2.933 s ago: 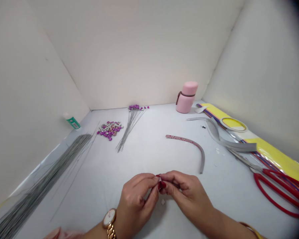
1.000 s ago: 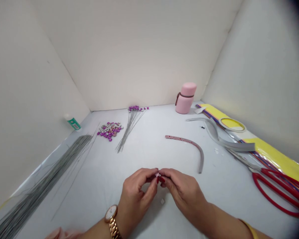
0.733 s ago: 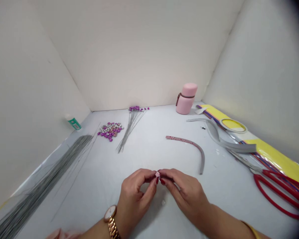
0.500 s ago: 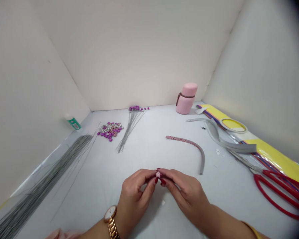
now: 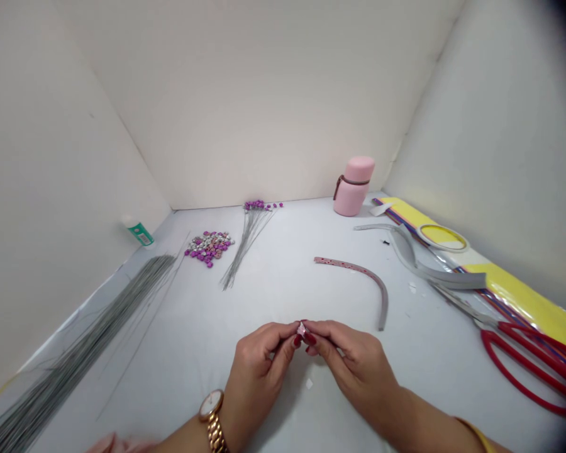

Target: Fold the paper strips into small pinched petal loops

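A tiny pink piece [image 5: 302, 329] is pinched between the fingertips of the left hand [image 5: 257, 363] and right hand [image 5: 353, 365], less covered than earlier; its exact shape cannot be made out.

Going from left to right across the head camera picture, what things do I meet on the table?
bundle of thin wires → pile of beads → pink-and-grey strip → roll of tape → red-handled scissors

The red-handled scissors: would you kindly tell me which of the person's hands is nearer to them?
Right. The right hand is nearer, with the red-handled scissors off to its right; the left hand lies further away, beyond the right hand.
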`<action>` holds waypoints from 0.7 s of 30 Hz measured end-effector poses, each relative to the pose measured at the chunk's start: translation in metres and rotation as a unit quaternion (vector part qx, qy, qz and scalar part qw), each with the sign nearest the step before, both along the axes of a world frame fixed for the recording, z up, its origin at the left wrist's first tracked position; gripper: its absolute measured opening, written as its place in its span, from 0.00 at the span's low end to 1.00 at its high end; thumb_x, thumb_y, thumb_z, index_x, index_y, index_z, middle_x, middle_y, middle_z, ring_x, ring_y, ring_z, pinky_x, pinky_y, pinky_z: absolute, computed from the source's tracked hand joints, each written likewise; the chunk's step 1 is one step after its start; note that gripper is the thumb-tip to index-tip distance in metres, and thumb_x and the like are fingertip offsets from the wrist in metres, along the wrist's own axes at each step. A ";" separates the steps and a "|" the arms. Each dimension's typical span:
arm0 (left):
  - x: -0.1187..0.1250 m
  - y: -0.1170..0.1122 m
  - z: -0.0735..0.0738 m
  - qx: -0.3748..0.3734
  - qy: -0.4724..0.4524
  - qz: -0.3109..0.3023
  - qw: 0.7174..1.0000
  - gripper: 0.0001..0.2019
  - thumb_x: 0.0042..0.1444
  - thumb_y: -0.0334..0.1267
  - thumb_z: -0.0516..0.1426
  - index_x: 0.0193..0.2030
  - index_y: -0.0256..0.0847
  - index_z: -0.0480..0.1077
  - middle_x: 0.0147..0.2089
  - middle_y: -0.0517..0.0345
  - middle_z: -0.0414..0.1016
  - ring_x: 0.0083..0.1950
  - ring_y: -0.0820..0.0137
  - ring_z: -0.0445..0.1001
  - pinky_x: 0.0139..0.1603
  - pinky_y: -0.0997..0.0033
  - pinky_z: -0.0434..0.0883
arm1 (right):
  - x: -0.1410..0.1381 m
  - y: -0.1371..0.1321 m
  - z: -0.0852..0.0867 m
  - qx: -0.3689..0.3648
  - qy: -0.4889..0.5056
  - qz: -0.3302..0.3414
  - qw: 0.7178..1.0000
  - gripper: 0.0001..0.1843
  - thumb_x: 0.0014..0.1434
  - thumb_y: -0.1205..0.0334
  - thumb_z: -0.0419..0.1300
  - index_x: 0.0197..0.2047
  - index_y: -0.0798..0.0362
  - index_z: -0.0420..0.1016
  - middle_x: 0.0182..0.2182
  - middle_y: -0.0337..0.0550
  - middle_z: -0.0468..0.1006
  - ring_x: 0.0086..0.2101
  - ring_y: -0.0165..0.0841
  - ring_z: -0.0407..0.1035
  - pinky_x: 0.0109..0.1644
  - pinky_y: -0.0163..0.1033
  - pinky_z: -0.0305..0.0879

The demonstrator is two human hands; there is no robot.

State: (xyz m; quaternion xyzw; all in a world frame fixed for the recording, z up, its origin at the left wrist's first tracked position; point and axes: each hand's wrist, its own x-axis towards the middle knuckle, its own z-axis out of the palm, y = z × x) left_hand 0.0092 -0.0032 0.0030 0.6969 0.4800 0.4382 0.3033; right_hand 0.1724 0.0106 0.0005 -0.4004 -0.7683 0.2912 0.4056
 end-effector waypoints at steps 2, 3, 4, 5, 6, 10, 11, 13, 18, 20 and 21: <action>0.001 0.000 0.000 -0.012 -0.001 0.020 1.000 0.08 0.55 0.29 0.54 0.39 0.40 0.73 0.33 0.57 0.78 0.34 0.72 0.75 0.35 0.76 0.71 | -0.001 0.000 0.001 0.002 -0.004 -0.010 1.000 0.10 0.59 0.69 0.51 0.42 0.55 0.71 0.28 0.41 0.77 0.28 0.28 0.72 0.33 0.31 0.68; 0.001 -0.001 0.000 -0.016 -0.002 0.025 1.000 0.08 0.55 0.29 0.54 0.38 0.40 0.73 0.33 0.57 0.78 0.33 0.72 0.75 0.35 0.77 0.71 | -0.001 0.001 0.001 0.002 -0.006 -0.013 1.000 0.09 0.59 0.69 0.51 0.41 0.55 0.71 0.28 0.40 0.77 0.28 0.28 0.72 0.33 0.31 0.68; 0.001 -0.001 0.000 -0.017 -0.003 0.024 1.000 0.08 0.54 0.29 0.54 0.38 0.40 0.73 0.33 0.57 0.78 0.33 0.72 0.75 0.34 0.77 0.72 | -0.001 0.001 0.002 0.003 -0.008 -0.016 1.000 0.09 0.59 0.69 0.51 0.40 0.54 0.71 0.28 0.40 0.77 0.28 0.28 0.72 0.33 0.31 0.68; 0.002 -0.002 0.000 -0.015 -0.005 0.017 1.000 0.08 0.54 0.29 0.54 0.38 0.39 0.73 0.33 0.57 0.78 0.34 0.72 0.75 0.34 0.77 0.72 | -0.002 0.001 0.003 0.005 -0.010 -0.018 1.000 0.09 0.58 0.69 0.51 0.40 0.54 0.71 0.29 0.40 0.77 0.29 0.28 0.72 0.33 0.31 0.68; 0.002 -0.002 0.001 -0.012 -0.007 0.013 1.000 0.08 0.53 0.29 0.55 0.38 0.39 0.72 0.34 0.57 0.78 0.34 0.72 0.75 0.34 0.77 0.72 | -0.002 0.001 0.003 0.007 -0.011 -0.019 1.000 0.09 0.58 0.69 0.51 0.40 0.54 0.71 0.29 0.40 0.77 0.29 0.28 0.72 0.34 0.31 0.68; 0.001 -0.003 0.003 0.008 0.002 0.020 1.000 0.07 0.52 0.29 0.55 0.37 0.38 0.72 0.32 0.56 0.77 0.32 0.72 0.75 0.33 0.77 0.73 | -0.001 0.001 0.004 0.015 -0.018 -0.012 1.000 0.10 0.58 0.70 0.52 0.42 0.54 0.70 0.32 0.41 0.78 0.31 0.28 0.72 0.36 0.30 0.68; 0.001 -0.003 0.003 0.017 0.010 0.023 1.000 0.06 0.52 0.28 0.55 0.36 0.37 0.72 0.31 0.56 0.77 0.32 0.73 0.75 0.33 0.77 0.72 | -0.001 0.001 0.003 0.019 -0.020 -0.010 1.000 0.10 0.58 0.70 0.52 0.43 0.55 0.70 0.33 0.42 0.78 0.32 0.28 0.73 0.37 0.30 0.68; 0.001 -0.003 0.003 0.047 0.030 0.025 0.998 0.06 0.51 0.28 0.55 0.35 0.37 0.72 0.30 0.56 0.77 0.31 0.73 0.75 0.33 0.77 0.72 | -0.001 0.001 0.002 0.034 -0.030 -0.005 0.999 0.11 0.58 0.71 0.52 0.43 0.55 0.70 0.34 0.43 0.78 0.34 0.29 0.72 0.38 0.31 0.68; 0.001 -0.001 0.001 0.112 0.100 0.033 0.988 0.04 0.51 0.28 0.55 0.31 0.37 0.71 0.26 0.57 0.76 0.26 0.73 0.73 0.29 0.76 0.69 | -0.001 0.000 -0.002 0.088 -0.065 0.009 0.994 0.11 0.59 0.72 0.49 0.42 0.56 0.70 0.33 0.45 0.78 0.33 0.31 0.73 0.37 0.34 0.69; 0.001 -0.001 0.000 0.118 0.125 0.030 0.985 0.04 0.52 0.28 0.54 0.31 0.37 0.70 0.25 0.57 0.75 0.25 0.72 0.72 0.28 0.75 0.68 | -0.001 0.000 -0.003 0.102 -0.082 0.002 0.991 0.11 0.60 0.71 0.49 0.41 0.57 0.70 0.31 0.46 0.78 0.31 0.32 0.73 0.35 0.36 0.70; 0.001 -0.001 -0.001 0.118 0.134 0.026 0.983 0.05 0.53 0.28 0.54 0.30 0.37 0.70 0.25 0.57 0.75 0.25 0.73 0.72 0.28 0.75 0.68 | -0.001 0.000 -0.003 0.108 -0.093 0.000 0.990 0.11 0.60 0.70 0.48 0.41 0.57 0.70 0.30 0.46 0.78 0.30 0.33 0.73 0.34 0.36 0.70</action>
